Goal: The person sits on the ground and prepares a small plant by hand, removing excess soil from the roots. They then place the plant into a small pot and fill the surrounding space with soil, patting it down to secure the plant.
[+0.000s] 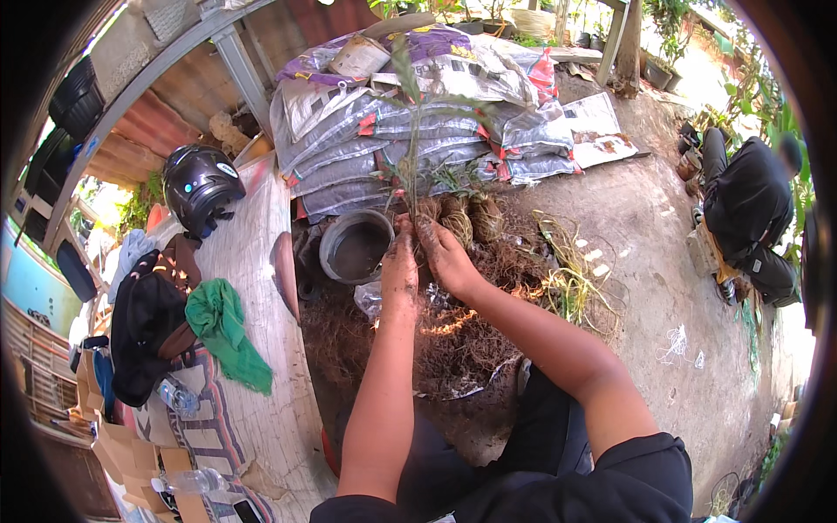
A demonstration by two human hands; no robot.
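Note:
A leafy green plant (413, 139) with a thin upright stem stands between my two hands, its leaves smeared by motion. My left hand (400, 259) is closed about its base from the left. From the right, my right hand (443, 258) presses against the same base. The plant's lowest part is hidden by my fingers and palms. Just left of my hands sits a grey bucket (326, 253) with dark contents. Behind my right hand are round bundles (486, 218) bound with fibre. Under my forearms lies a heap of brown root-like fibre (471, 349).
Stacked grey sacks (340, 161) rise at the back. Yellowish straw strips (571, 292) lie to the right. A worn bench (261, 305) on the left carries a black helmet (202, 187), a green cloth (225, 331) and bottles. Another person (750, 200) sits at the far right.

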